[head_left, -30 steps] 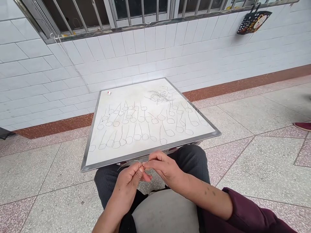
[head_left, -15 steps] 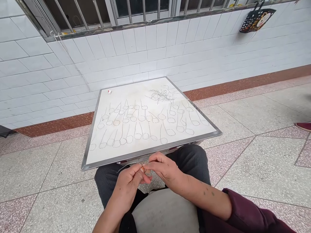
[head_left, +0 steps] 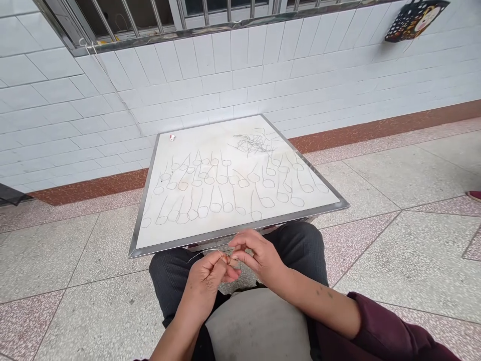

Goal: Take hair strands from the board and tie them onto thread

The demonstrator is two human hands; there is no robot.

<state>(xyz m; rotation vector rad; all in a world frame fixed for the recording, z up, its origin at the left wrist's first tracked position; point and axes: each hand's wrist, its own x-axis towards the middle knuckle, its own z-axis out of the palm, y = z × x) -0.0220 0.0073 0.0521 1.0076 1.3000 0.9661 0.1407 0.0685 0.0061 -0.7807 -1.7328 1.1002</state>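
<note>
Above my lap, just off the table's near edge, my left hand is closed in a pinch on a thin wire. One end of the wire sticks out to the left in a slight curve; the rest is hidden by the fingers. My right hand is close beside the left fingertips, its thumb and forefinger parted with a gap between them. Many wire pieces, each with a round loop and a straight tail, lie in rows on the white table. A tangled pile of straight wires lies at the far right.
A small red and white object sits at the table's far left corner. Behind is a white tiled wall with a barred window and a hanging dark patterned bag. A red shoe shows at the right edge.
My right thumb and forefinger have parted and drawn slightly away from the left fingertips. My left hand keeps its pinch on the wire. The whole view has shifted a little.
</note>
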